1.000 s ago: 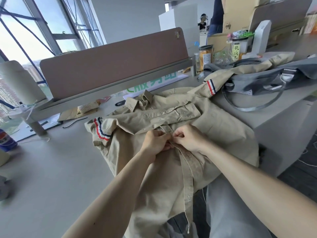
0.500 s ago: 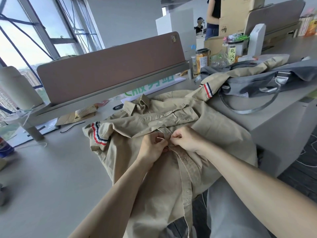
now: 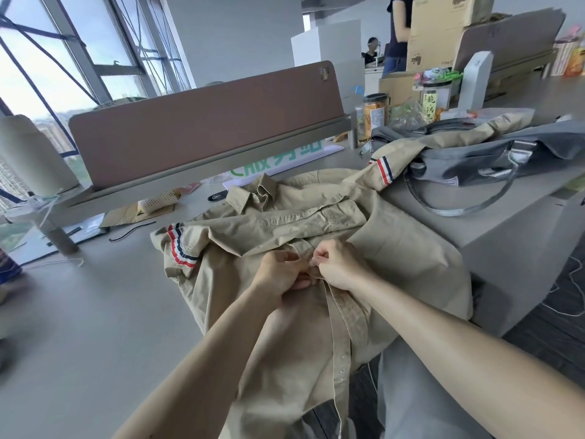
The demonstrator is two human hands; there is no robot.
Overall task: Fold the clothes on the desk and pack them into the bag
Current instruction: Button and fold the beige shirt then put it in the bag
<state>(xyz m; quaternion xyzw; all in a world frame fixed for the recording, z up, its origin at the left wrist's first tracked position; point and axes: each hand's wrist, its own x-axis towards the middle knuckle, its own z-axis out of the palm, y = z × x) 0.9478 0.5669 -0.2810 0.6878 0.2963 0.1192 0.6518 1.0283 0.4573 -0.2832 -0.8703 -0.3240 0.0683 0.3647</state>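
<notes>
A khaki button-up shirt (image 3: 405, 248) with red, white and navy stripes on its sleeves lies spread on the grey desk (image 3: 79, 327), its lower part hanging over the near edge. My left hand (image 3: 281, 274) and my right hand (image 3: 335, 264) meet at the shirt's front placket, each pinching the fabric edge at a button. A grey bag (image 3: 493, 160) with long straps sits at the right on the desk; one shirt sleeve lies draped over it.
A brown divider panel (image 3: 202, 131) runs across the back of the desk. Jars, snack packets and cardboard boxes (image 3: 437, 36) stand behind the bag. A cup (image 3: 6, 264) is at the far left edge. People are in the background.
Both hands stay pinched together at the placket with only small finger movements. The view has shifted slightly.
</notes>
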